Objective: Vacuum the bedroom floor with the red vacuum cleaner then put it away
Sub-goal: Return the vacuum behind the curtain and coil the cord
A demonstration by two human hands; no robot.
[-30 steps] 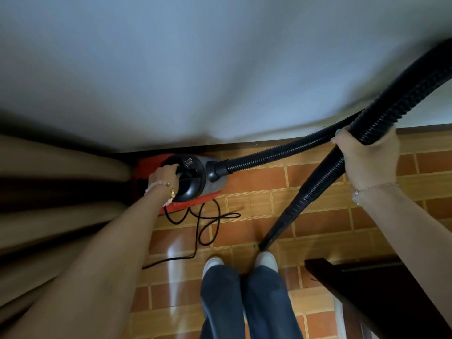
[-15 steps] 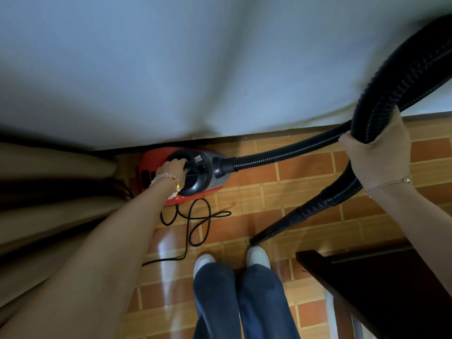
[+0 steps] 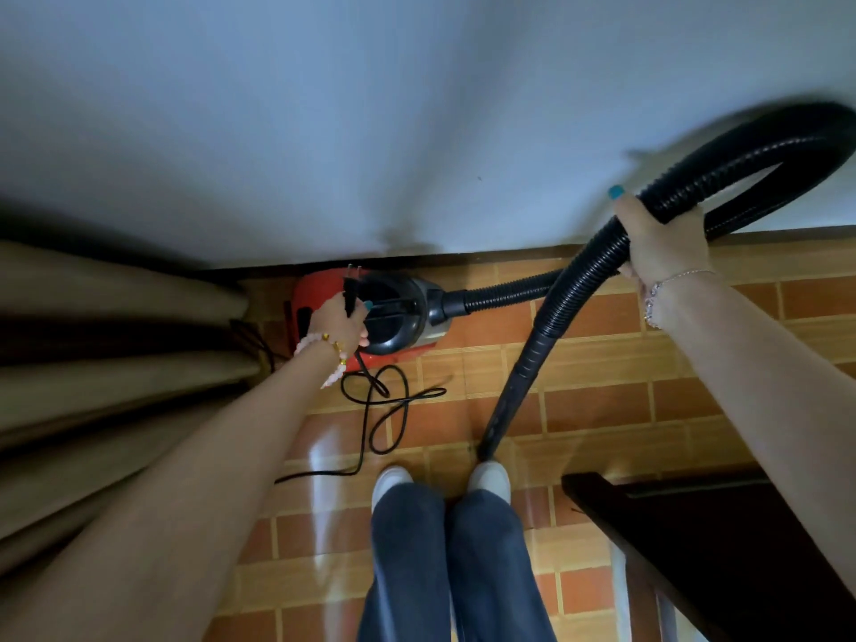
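The red vacuum cleaner (image 3: pixel 398 312), with a black and grey top, sits on the tiled floor against the white wall, by the curtain. My left hand (image 3: pixel 340 324) is over its rear and grips the black power plug (image 3: pixel 350 287), prongs pointing up. The power cord (image 3: pixel 384 400) trails from that hand in loose loops across the tiles. My right hand (image 3: pixel 662 238) grips the black ribbed hose (image 3: pixel 583 280), which loops up to the right and back down. The nozzle end (image 3: pixel 491 437) touches the floor just ahead of my right foot.
Beige curtain folds (image 3: pixel 116 359) fill the left side. A dark wooden furniture edge (image 3: pixel 704 539) juts in at lower right. My legs in dark trousers and white shoes (image 3: pixel 393 479) stand on the orange brick-pattern tiles (image 3: pixel 602 400).
My left hand has lifted the plug up off the vacuum body. My right hand has raised the hose higher, so its loop now arcs to the upper right.
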